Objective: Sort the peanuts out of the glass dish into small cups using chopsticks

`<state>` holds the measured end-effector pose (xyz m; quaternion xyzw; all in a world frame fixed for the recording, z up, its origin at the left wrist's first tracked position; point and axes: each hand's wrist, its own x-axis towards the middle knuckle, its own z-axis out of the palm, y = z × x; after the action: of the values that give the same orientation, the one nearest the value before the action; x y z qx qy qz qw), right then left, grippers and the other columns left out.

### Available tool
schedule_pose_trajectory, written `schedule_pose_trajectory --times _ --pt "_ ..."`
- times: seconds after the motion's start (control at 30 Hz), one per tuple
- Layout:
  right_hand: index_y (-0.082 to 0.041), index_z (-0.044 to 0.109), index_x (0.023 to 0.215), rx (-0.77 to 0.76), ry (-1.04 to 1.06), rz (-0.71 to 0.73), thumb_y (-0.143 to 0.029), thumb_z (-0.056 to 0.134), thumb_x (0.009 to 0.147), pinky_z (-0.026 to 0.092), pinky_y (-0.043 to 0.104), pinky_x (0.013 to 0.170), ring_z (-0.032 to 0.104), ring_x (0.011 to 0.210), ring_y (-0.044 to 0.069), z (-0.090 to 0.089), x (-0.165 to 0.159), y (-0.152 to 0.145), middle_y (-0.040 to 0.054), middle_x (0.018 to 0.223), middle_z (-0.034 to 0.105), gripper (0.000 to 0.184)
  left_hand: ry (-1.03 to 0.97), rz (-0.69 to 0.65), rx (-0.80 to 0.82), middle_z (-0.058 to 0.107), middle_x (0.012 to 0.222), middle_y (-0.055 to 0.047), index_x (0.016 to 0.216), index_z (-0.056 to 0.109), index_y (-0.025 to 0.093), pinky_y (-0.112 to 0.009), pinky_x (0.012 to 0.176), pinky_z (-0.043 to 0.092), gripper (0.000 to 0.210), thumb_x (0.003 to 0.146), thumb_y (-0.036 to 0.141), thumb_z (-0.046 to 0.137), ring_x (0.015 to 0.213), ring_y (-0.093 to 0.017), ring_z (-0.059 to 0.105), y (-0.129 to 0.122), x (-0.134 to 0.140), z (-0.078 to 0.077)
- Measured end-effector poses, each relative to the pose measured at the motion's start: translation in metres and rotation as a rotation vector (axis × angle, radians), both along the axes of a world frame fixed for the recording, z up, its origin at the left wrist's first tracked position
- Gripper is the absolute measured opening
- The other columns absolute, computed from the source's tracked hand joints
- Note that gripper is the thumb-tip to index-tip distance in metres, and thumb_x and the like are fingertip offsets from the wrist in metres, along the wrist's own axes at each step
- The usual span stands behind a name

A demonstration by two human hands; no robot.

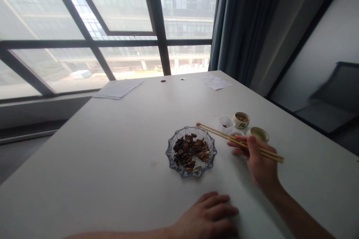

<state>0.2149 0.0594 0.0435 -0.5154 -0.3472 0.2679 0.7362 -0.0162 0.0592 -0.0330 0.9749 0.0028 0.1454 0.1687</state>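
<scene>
My right hand [262,160] grips a pair of wooden chopsticks [217,132], which slant left across the table. Their tips are close together above the far right rim of a scalloped glass dish [168,153]; whether anything tiny sits between them I cannot tell. Dark brown and reddish-brown dried pieces [185,149] lie heaped in the dish. My left hand [209,214] lies flat on the table in front of the dish, fingers stretched out and holding nothing. Just beyond my right hand, a small white container [237,133] is partly hidden behind the chopsticks and fingers.
A white square cup [226,126] holds a few dark bits. Beside it stand a ceramic cup [237,121] with brown contents and a second ceramic cup [265,136], partly behind my hand. Papers [120,89] and a crumpled sheet [215,82] lie toward the white table's [112,164] far edge.
</scene>
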Motion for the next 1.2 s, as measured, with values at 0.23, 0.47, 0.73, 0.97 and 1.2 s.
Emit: schedule_pose_trajectory --times 0.23,0.47,0.73,0.97,1.2 --pt "-0.012 0.077 0.086 0.132 0.037 -0.327 -0.057 0.075 0.093 0.065 0.021 0.057 0.081 0.066 0.020 0.022 0.063 0.001 0.0085 0.074 0.079 0.046 0.005 -0.006 -0.021 0.060 0.156 0.003 0.129 0.066 0.027 -0.037 0.130 0.030 0.025 0.113 0.039 0.051 0.152 -0.021 0.046 0.001 -0.001 0.005" --pt "-0.015 0.077 0.086 0.078 -0.180 -0.498 -0.045 0.070 0.097 0.064 0.029 0.058 0.080 0.067 0.022 0.022 0.107 -0.002 0.0079 0.076 0.078 0.033 0.008 -0.004 -0.017 0.063 0.152 0.001 0.127 0.067 0.026 -0.035 0.130 0.030 0.020 0.110 0.036 0.060 0.151 -0.020 0.048 0.001 -0.001 0.008" --pt "-0.017 0.077 0.088 0.099 -0.290 -0.508 -0.049 0.068 0.098 0.064 0.031 0.053 0.079 0.065 0.023 0.026 0.100 -0.006 0.0073 0.077 0.077 0.035 0.028 -0.006 -0.041 0.062 0.154 0.001 0.128 0.066 0.026 -0.036 0.130 0.030 0.022 0.112 0.037 0.056 0.152 -0.021 0.047 0.000 -0.003 0.007" --pt "-0.014 0.078 0.090 0.131 -0.258 -0.459 -0.048 0.067 0.101 0.065 0.029 0.056 0.079 0.064 0.022 0.026 0.078 -0.005 0.0074 0.075 0.078 0.037 0.030 0.001 -0.019 0.062 0.154 0.002 0.128 0.067 0.027 -0.036 0.130 0.031 0.021 0.111 0.037 0.058 0.152 -0.021 0.047 0.000 -0.003 0.007" --pt "-0.015 0.082 0.093 -0.001 -0.264 -0.109 -0.057 0.069 0.097 0.068 0.031 0.057 0.080 0.063 0.024 0.015 0.024 -0.012 0.0110 0.078 0.082 0.044 0.004 0.019 0.045 0.063 0.153 0.005 0.127 0.069 0.029 -0.034 0.129 0.033 0.023 0.112 0.041 0.055 0.150 -0.018 0.049 0.000 -0.002 0.004"
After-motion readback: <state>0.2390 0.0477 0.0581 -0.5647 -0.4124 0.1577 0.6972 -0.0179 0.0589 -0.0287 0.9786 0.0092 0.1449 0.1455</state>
